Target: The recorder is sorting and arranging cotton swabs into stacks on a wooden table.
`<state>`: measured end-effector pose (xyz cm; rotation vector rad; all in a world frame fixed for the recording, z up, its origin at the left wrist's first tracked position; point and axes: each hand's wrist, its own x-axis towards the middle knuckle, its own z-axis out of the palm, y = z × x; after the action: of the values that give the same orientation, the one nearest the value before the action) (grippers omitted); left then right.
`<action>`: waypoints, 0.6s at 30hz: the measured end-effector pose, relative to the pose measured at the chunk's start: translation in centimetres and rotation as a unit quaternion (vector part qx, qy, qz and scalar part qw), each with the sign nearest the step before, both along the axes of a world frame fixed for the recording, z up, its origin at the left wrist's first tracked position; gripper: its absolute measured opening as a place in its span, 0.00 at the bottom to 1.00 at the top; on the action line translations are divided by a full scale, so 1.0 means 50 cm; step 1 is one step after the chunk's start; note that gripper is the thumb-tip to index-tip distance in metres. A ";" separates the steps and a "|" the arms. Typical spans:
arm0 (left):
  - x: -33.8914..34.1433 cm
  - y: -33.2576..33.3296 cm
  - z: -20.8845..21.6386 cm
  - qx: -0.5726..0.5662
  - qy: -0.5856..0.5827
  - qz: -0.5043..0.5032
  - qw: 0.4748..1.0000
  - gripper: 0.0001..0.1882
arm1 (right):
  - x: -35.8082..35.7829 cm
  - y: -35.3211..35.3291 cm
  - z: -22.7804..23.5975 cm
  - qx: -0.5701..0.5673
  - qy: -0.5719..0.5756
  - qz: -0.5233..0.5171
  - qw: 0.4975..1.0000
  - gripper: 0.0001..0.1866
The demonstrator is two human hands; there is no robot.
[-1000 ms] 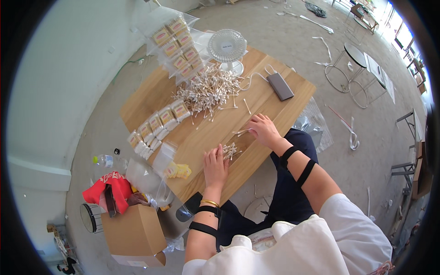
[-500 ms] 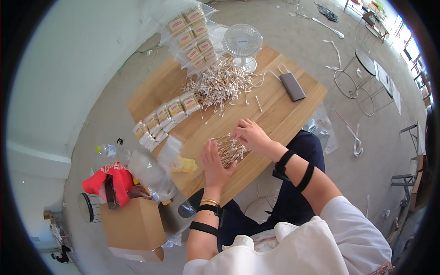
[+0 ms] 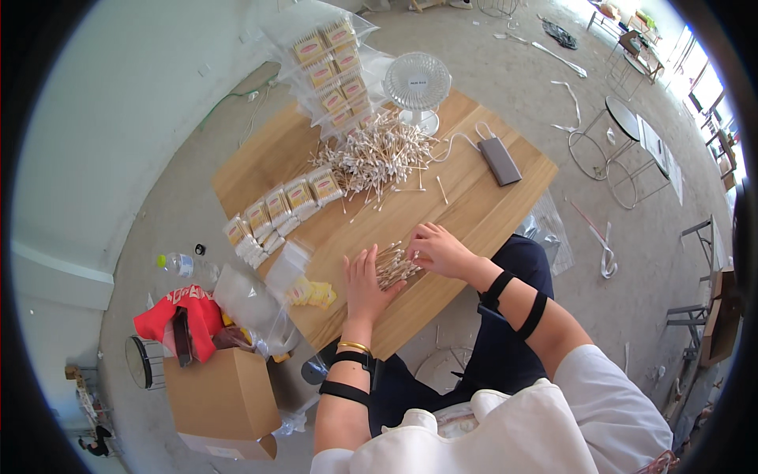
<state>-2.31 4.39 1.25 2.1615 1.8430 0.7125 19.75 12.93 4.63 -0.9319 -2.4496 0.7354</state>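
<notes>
Between my two hands, near the table's front edge, lies a small pile of cotton swabs (image 3: 393, 267), roughly lined up. My left hand (image 3: 365, 288) rests along its left side, fingers stretched out and thumb spread against the near side. At the right end of the pile, the fingers of my right hand (image 3: 440, 251) are bent and pinched together on swabs; its fingertips are partly hidden. Farther back sits a large loose heap of cotton swabs (image 3: 379, 154), with a few strays in front of it. Yellow paper cards (image 3: 318, 295) lie left of my left hand.
The wooden table (image 3: 482, 205) also bears a row of filled swab packs (image 3: 278, 207), clear bags (image 3: 288, 265), a tall bagged stack of packs (image 3: 332, 71), a white fan (image 3: 417, 81) and a grey power bank (image 3: 499, 161). A cardboard box (image 3: 225, 395) stands on the floor at left.
The view has shifted slightly. My right hand has lowered toward the right end of the small pile, its fingers more closed. My left hand stays beside the pile, and the swabs look more gathered.
</notes>
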 end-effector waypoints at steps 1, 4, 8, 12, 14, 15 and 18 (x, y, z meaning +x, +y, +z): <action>0.002 -0.003 -0.002 0.001 0.000 0.000 1.000 0.52 | 0.002 0.001 -0.001 -0.010 0.031 -0.001 0.999 0.05; 0.010 -0.010 -0.008 0.035 -0.010 0.003 0.999 0.48 | 0.001 0.005 -0.004 -0.038 0.029 -0.002 0.999 0.04; 0.015 -0.013 -0.012 0.036 -0.028 0.004 0.999 0.44 | -0.010 0.000 -0.007 -0.032 0.027 -0.016 0.999 0.03; 0.017 -0.015 -0.014 0.047 -0.032 0.015 0.998 0.43 | -0.038 0.001 -0.004 -0.007 0.031 -0.045 0.998 0.04; 0.026 -0.009 -0.009 0.033 -0.059 0.015 0.998 0.46 | -0.052 -0.001 -0.012 0.026 0.036 -0.059 0.997 0.04; 0.030 -0.006 -0.007 0.020 -0.085 0.016 0.996 0.48 | -0.063 0.000 -0.017 0.045 0.034 -0.050 0.997 0.04; 0.039 -0.008 0.001 -0.007 -0.137 0.055 0.989 0.54 | -0.067 -0.010 -0.026 0.059 0.033 -0.057 0.996 0.04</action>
<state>-0.37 3.97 1.30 1.8551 1.8239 0.9620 16.42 12.41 3.35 -0.9756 -2.3334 0.5664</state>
